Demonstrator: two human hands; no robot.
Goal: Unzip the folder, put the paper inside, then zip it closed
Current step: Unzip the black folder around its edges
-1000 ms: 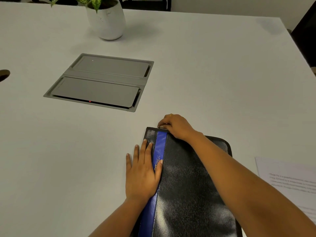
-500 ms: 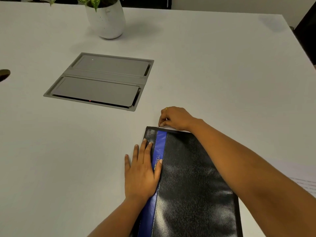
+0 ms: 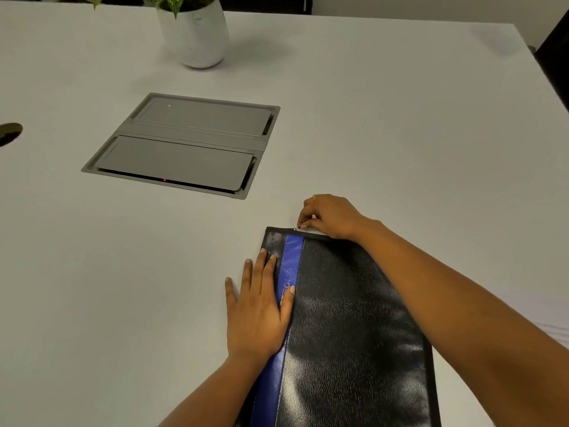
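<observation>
One black folder (image 3: 354, 318) with a blue stripe lies flat near the tabletop's (image 3: 400, 118) front edge. The left hand (image 3: 258, 306) presses its left side, fingers (image 3: 261, 266) straight. The right hand (image 3: 331, 215) pinches the zipper pull (image 3: 297, 228) at the far edge. One paper (image 3: 552, 322) lies to the right. Beyond is open room, and one pot (image 3: 200, 35) holding a plant.

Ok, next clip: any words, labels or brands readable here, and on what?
Blue stripe of the folder: faint lettering along it, not legible.
White pot: small mark near the rim, too small to read.
Paper at the right edge: print lines, blurred.
Nothing is readable.
</observation>
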